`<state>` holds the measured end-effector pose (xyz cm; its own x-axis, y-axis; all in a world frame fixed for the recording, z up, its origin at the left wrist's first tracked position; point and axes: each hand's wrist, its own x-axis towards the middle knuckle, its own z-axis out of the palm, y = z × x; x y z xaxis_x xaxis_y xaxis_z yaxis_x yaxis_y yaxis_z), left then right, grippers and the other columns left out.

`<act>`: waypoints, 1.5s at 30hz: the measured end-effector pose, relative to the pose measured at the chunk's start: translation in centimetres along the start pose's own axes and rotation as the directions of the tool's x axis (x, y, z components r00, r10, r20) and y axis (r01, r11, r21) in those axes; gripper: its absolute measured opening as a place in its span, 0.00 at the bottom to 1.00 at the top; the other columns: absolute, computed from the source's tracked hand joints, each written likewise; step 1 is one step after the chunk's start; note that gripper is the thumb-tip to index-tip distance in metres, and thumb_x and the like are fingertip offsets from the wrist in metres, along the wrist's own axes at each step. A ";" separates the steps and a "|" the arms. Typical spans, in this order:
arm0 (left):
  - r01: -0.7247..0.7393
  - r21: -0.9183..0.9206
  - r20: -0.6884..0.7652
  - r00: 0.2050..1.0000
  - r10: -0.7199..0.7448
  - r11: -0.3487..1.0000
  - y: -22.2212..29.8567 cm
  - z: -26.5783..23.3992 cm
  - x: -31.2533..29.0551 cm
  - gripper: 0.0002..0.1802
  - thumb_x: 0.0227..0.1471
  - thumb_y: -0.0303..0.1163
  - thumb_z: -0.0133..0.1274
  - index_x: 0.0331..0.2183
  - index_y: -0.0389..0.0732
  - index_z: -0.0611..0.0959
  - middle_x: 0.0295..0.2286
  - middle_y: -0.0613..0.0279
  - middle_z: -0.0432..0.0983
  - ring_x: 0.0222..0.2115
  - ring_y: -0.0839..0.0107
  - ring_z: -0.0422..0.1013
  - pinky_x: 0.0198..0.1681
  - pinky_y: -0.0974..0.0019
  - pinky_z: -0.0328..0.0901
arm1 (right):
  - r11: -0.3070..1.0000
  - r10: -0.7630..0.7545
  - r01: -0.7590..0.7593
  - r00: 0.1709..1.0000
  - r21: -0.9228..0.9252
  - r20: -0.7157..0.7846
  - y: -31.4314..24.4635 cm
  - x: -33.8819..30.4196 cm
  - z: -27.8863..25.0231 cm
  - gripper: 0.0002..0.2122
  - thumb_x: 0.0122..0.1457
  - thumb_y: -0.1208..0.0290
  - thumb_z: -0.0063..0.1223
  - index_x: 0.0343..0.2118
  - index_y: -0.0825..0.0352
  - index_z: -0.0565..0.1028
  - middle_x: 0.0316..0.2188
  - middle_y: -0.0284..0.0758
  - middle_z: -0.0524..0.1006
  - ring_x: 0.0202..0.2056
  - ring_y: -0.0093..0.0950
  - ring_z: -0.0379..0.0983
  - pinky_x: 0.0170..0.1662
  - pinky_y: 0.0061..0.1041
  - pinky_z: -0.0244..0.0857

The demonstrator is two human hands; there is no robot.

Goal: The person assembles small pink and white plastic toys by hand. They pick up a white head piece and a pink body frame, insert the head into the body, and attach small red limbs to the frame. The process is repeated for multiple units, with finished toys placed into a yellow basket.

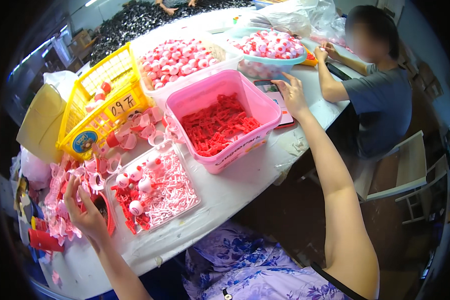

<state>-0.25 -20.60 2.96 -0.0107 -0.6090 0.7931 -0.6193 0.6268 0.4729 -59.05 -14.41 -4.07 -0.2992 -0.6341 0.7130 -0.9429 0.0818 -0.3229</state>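
Note:
My left hand [87, 212] is raised at the left with its fingers apart and nothing in them. It is next to a clear tray [197, 200] of small pink pieces [175, 192], red pieces [130, 212] and several white-and-red balls [135, 207]. My right hand [296, 97] is over the right side of a phone [286, 119], its fingers stretched out; whether they touch the screen I cannot tell. The lit phone lies flat, partly behind a pink square bucket [216, 165] that holds many red plastic clips [217, 125].
A yellow basket [75, 125] stands at the left, beside loose pink plastic parts [60, 200]. Behind are a clear bin [230, 62] and a blue basin [235, 35] of pink-and-white balls. A co-worker [385, 95] sits at the right; another person's hands [170, 10] show beyond a black heap [135, 25].

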 end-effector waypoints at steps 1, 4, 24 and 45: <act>0.005 -0.002 0.006 1.000 -0.005 1.000 0.0 0.0 0.0 0.17 0.59 0.22 0.45 0.50 0.35 0.74 0.45 0.53 0.73 0.46 0.66 0.71 0.51 0.65 0.65 | 1.000 0.013 -0.013 1.000 -0.005 -0.009 0.0 -0.2 0.0 0.23 0.66 0.48 0.31 0.44 0.54 0.79 0.54 0.47 0.67 0.56 0.48 0.57 0.60 0.42 0.50; 0.002 0.018 -0.005 1.000 -0.001 1.000 0.5 -0.2 0.0 0.17 0.59 0.22 0.45 0.50 0.35 0.74 0.45 0.53 0.74 0.46 0.66 0.71 0.51 0.65 0.65 | 1.000 0.005 -0.005 1.000 -0.015 0.016 -0.1 -0.4 -0.1 0.23 0.66 0.49 0.30 0.44 0.54 0.79 0.54 0.47 0.67 0.56 0.47 0.58 0.60 0.42 0.51; 0.044 -0.032 -0.001 0.999 -0.044 0.998 -0.7 -0.6 0.0 0.17 0.60 0.22 0.43 0.51 0.34 0.72 0.45 0.53 0.73 0.44 0.68 0.71 0.49 0.67 0.66 | 0.997 0.057 -0.057 0.998 0.055 -0.006 -3.6 -5.6 -4.3 0.19 0.66 0.52 0.34 0.47 0.54 0.77 0.54 0.48 0.66 0.59 0.47 0.53 0.62 0.43 0.47; -0.041 0.005 -0.021 0.999 0.041 0.999 -2.7 -0.6 0.4 0.17 0.60 0.22 0.43 0.51 0.33 0.73 0.44 0.51 0.74 0.42 0.65 0.73 0.47 0.66 0.67 | 1.000 -0.011 0.014 0.995 0.022 -0.097 -3.7 -6.0 -4.1 0.17 0.61 0.52 0.46 0.45 0.57 0.77 0.48 0.47 0.70 0.54 0.45 0.60 0.58 0.40 0.54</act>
<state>1.89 -22.28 2.23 -0.0196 -0.5725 0.8197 -0.6219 0.6489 0.4383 -54.36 -7.78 -4.56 -0.3012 -0.5576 0.7735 -0.9434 0.0563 -0.3267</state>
